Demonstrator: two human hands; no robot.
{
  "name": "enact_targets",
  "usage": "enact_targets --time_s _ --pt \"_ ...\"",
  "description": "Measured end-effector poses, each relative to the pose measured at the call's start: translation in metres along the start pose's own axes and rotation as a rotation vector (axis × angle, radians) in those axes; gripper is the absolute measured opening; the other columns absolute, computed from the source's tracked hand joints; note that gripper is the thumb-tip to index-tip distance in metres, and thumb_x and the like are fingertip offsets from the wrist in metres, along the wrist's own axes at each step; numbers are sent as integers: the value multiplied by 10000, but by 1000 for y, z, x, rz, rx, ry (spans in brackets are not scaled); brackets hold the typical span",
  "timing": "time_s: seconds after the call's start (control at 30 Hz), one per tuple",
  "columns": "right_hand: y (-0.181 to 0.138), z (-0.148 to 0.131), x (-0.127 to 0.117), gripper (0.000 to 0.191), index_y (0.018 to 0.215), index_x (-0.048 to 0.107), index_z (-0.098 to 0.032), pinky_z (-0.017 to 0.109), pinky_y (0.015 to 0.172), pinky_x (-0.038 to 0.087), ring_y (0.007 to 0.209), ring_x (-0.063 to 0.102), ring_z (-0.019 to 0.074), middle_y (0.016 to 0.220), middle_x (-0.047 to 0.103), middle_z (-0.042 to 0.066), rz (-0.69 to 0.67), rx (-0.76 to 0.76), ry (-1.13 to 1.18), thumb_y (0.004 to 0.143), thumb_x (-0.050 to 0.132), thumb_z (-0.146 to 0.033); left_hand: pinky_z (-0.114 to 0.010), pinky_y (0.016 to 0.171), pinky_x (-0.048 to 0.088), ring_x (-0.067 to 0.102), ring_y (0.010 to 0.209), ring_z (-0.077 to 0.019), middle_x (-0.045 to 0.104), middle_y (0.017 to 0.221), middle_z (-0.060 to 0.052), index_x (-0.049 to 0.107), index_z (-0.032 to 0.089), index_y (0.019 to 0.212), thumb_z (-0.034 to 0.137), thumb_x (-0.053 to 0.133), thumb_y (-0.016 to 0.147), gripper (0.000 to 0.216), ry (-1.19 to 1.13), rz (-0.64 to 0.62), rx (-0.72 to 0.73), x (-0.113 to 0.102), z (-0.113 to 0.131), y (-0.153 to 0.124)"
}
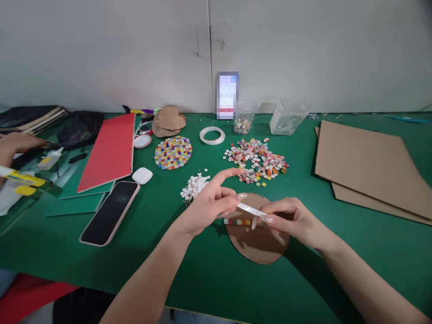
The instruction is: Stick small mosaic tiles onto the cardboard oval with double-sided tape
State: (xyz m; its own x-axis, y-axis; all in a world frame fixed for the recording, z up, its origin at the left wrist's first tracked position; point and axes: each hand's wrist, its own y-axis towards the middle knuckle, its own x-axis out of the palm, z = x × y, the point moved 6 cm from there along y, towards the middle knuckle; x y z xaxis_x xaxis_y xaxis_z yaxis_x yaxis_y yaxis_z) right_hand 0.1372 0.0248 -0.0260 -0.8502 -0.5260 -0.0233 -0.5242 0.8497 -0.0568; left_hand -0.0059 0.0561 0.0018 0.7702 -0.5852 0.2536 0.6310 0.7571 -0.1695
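Observation:
A short white strip of tape (251,209) stretches between my two hands. Its left end is pinched by the thumb and a finger of my left hand (219,198), whose index finger points out toward the tile pile. My right hand (292,220) grips the other end between thumb and fingers. Below them lies a round cardboard disc (254,247), with a single row of small coloured mosaic tiles (239,222) across it. My right hand hides part of that row. Left of my hands is a heap of small white pieces (195,186).
Loose mosaic tiles (256,157) lie behind the disc. Around them are a tape roll (212,135), a tile-covered disc (173,153), a plastic cup (243,119), a propped phone (227,96), another phone (110,213) and cardboard sheets (367,166). Another person's hand (20,143) is at far left.

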Motion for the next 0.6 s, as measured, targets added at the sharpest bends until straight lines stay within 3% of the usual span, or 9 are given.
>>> enact_targets --time_s 0.07,0.13,0.17,0.23,0.33,0.5,0.6 --pt "-4 4 -7 238 843 725 -154 224 412 338 405 452 81 502 549 -2 -57 4 43 863 571 -334 -191 440 184 242 434 -36 350 517 87 450 224 1259 150 561 814 465 -87 -7 3 -6 3 -1" --pt "-6 7 -18 242 800 718 -161 234 384 314 362 413 79 477 539 -7 -45 -19 116 847 586 -358 -185 427 185 187 415 -37 285 475 102 492 183 1211 145 568 798 421 -188 61 77 -20 12 -2" --pt "-5 7 -25 251 769 711 -171 241 396 319 352 375 78 434 491 -27 20 -36 149 843 587 -376 -184 422 188 154 407 -43 231 453 111 500 172 1197 159 556 813 388 -228 121 146 -28 17 -3" --pt "-4 4 -44 257 707 660 -205 258 457 351 377 288 87 377 342 -71 287 -146 288 825 591 -424 -182 419 202 149 401 -51 217 437 113 494 168 1193 199 545 840 359 -237 175 211 -35 22 -3" --pt "3 5 -43 238 681 554 -229 275 530 377 426 236 103 455 269 -80 442 -128 510 812 587 -426 -174 410 210 255 414 -49 409 501 77 438 212 1239 292 524 878 379 -133 105 117 -20 13 2" --pt "10 0 -17 548 492 268 -211 228 398 266 363 120 82 417 135 -99 386 -94 677 801 508 -594 -175 414 321 386 406 -57 511 521 69 349 255 1311 309 553 868 491 15 69 86 10 1 3" --pt "10 -3 6 534 463 303 -206 206 335 178 303 149 60 357 169 -104 210 20 629 841 502 -527 -193 398 338 451 404 -78 564 541 55 272 278 1367 271 633 810 664 96 16 72 25 0 -1"
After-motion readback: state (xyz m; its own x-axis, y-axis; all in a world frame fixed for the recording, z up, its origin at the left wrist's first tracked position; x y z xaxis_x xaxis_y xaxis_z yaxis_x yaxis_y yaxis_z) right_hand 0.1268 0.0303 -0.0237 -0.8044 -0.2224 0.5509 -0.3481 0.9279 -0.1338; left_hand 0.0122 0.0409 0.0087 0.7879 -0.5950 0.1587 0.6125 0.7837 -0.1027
